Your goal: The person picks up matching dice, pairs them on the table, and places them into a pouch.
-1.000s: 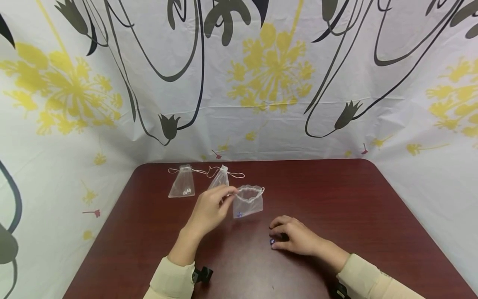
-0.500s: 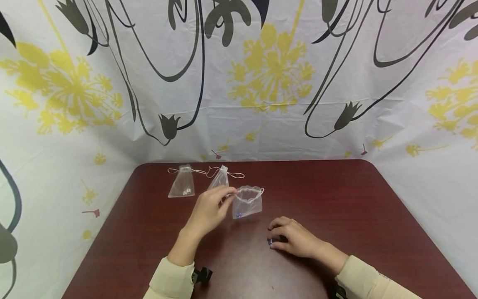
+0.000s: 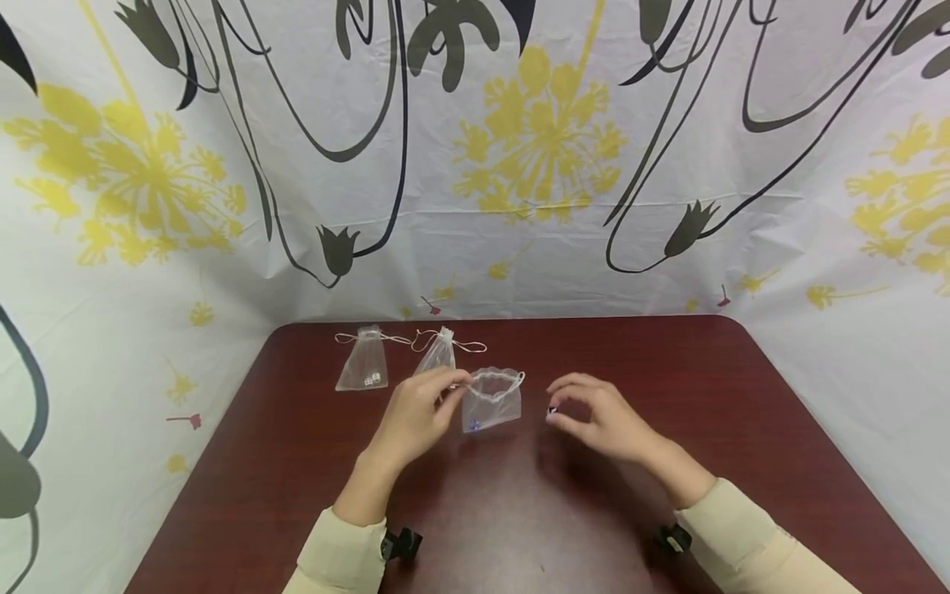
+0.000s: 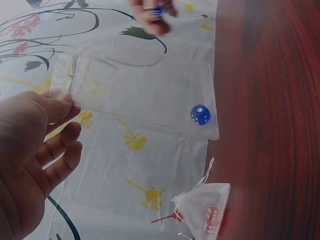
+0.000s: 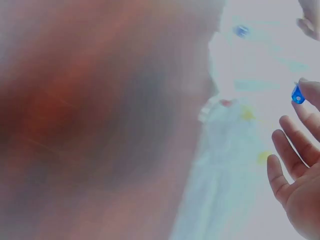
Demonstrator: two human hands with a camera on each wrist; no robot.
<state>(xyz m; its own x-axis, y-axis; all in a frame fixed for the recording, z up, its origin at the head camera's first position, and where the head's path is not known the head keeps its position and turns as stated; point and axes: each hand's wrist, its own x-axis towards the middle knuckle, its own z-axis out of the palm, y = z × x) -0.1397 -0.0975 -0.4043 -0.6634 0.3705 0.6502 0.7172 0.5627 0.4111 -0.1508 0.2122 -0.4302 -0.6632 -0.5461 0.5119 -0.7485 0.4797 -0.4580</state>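
My left hand (image 3: 417, 417) pinches the gathered top edge of a sheer white drawstring bag (image 3: 496, 407) and holds it up with its mouth spread. A translucent blue die (image 4: 200, 115) with white pips lies in the bag's bottom corner in the left wrist view. To the right of the bag, my right hand (image 3: 607, 419) is raised over the table. Between its thumb and index fingertip it pinches another blue die (image 5: 298, 94); the other fingers are loosely spread in the right wrist view.
At the back left of the dark red table (image 3: 668, 363) lies a sheer bag (image 3: 362, 359) with white dice (image 3: 372, 379). Beside it is a second drawn bag (image 3: 438, 353), partly behind my left hand; red dice (image 4: 213, 220) show inside it. A patterned cloth (image 3: 549, 272) hangs behind the table.
My right hand has lifted from the tabletop and moved away from me, up to the bag's level, carrying the blue die. The left hand and bag have stayed nearly still.
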